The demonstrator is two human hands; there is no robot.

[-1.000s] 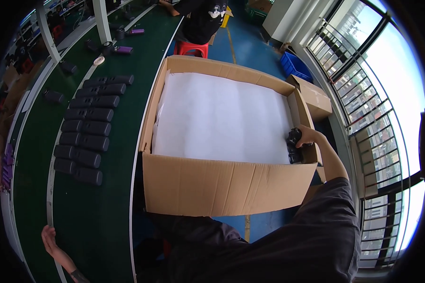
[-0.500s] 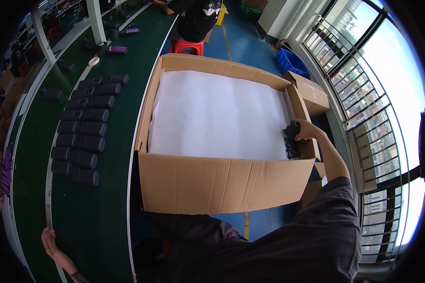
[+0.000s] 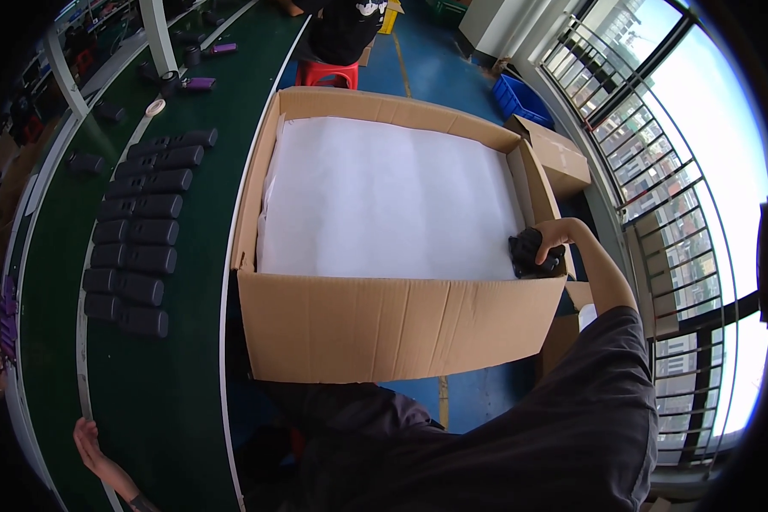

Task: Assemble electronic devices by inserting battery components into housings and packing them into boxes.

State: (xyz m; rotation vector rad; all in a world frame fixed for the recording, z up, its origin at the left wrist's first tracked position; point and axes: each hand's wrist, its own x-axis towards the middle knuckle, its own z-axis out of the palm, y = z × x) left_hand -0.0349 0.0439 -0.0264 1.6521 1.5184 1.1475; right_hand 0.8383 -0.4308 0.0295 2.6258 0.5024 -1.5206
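My right hand [image 3: 556,236] reaches over the right side of a large open cardboard box [image 3: 401,328]. Its fingers are closed over a dark black item [image 3: 525,253] in the near right corner; the exact kind is unclear, partly hidden by the hand. Beside it, a white soft sheet [image 3: 384,200] covers most of the inside of the box. My left hand [image 3: 96,452] is at the lower left over the green worktop, beside the pale strip running along it. Its fingers are extended and hold nothing.
Several black elongated devices [image 3: 145,232] lie in a column on the green worktop [image 3: 188,367]. A tape roll [image 3: 154,107] and purple-and-black items [image 3: 199,84] lie farther back. Past the box, a person sits on a red stool [image 3: 327,75]. A closed carton [image 3: 550,158] and blue crate [image 3: 520,102] stand by the window.
My right hand has shifted nearer along the box's right side, and the black item there looks lower and more bunched. The whole view has moved slightly. My left hand stays about the same.
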